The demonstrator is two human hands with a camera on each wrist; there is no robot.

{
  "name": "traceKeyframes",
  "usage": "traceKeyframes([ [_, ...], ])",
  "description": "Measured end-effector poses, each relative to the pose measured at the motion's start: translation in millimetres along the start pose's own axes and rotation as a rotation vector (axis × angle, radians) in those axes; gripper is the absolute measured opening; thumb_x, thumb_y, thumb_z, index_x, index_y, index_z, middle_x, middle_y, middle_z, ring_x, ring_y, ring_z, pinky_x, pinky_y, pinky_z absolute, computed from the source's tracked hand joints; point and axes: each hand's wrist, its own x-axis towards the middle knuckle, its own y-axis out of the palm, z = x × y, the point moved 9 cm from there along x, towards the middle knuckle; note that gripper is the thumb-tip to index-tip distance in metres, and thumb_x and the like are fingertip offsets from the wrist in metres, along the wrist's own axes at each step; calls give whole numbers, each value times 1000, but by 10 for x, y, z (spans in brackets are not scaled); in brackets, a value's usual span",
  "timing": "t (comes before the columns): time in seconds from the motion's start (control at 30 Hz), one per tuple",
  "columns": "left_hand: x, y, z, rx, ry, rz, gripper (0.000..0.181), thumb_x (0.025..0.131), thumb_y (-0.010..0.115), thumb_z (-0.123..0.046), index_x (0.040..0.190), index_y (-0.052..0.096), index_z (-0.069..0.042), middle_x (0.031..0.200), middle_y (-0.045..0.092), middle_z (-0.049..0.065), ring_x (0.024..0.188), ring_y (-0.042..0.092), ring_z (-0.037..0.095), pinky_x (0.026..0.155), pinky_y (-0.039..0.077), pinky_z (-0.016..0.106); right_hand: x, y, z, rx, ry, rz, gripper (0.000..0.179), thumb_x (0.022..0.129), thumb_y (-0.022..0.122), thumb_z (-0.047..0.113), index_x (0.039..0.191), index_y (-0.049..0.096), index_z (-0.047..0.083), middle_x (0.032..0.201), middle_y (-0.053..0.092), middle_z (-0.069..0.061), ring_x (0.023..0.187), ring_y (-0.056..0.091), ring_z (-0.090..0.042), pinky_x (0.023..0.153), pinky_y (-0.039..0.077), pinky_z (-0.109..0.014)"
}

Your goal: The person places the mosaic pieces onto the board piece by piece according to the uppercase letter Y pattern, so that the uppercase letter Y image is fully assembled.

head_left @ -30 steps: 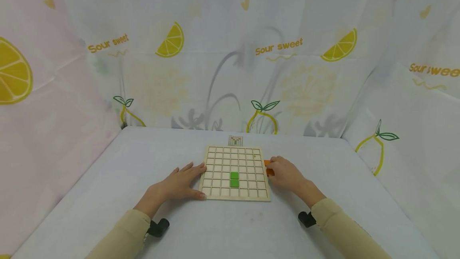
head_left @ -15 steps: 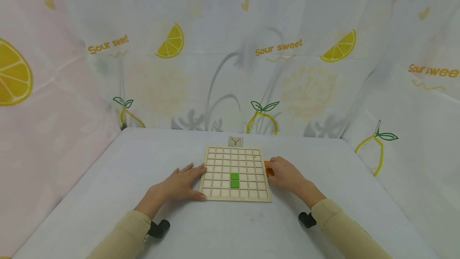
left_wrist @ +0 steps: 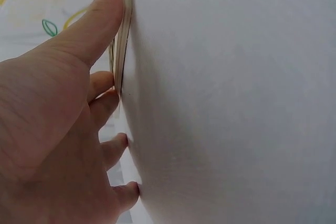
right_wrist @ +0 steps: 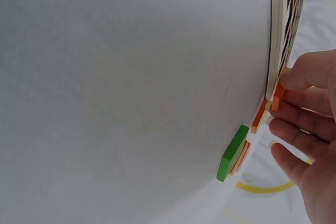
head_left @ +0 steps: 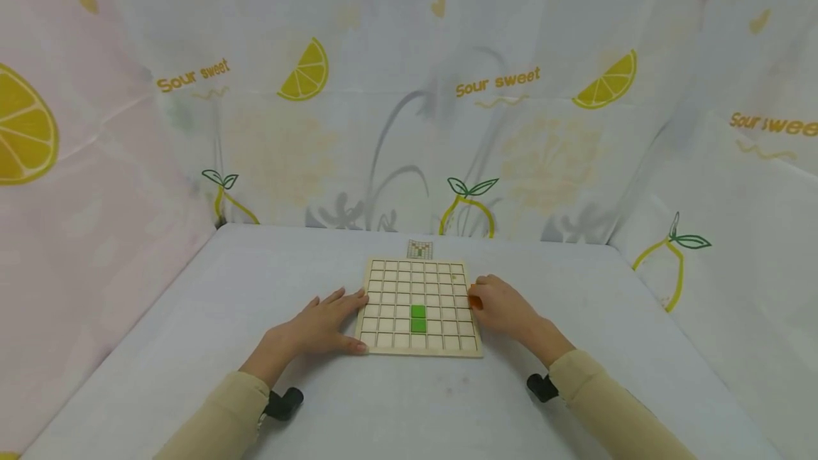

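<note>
A wooden grid board lies on the table, with two green square tiles set in one column of its cells. My left hand spreads its fingers along the board's left side, the thumb resting at the near left corner. At the right edge, my right hand pinches an orange tile between thumb and fingers, beside the board's rim. Below that hand in the right wrist view lie another orange tile and a loose green tile, with more orange pieces partly hidden behind it.
Just beyond the board's far edge lies a small card printed with a coloured grid pattern. The white table ends at a lemon-print cloth backdrop, which also hangs at both sides.
My right hand has shifted slightly left, toward the board's edge, and less orange shows beside it in the head view. The left hand keeps its place; the green tiles are unchanged.
</note>
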Motion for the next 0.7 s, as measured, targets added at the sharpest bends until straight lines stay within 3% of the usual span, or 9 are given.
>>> traceKeyframes([
  [0.2, 9, -1, -5, 2, -7, 7, 96, 76, 77, -59, 154, 37, -20, 165, 28, -1, 154, 17, 36, 119, 12, 70, 18, -34, 66, 22, -1, 0, 8, 84, 69, 3, 91, 74, 5, 85, 65, -2, 82, 55, -16, 75, 52, -33],
  [0.7, 37, 18, 19, 19, -16, 13, 98, 75, 76, -62, 154, 37, -21, 165, 28, -2, 155, 17, 35, 119, 13, 70, 44, -27, 94, -8, -45, -10, 7, 85, 70, 5, 90, 73, 7, 84, 63, 0, 81, 53, -14, 73, 50, -31],
])
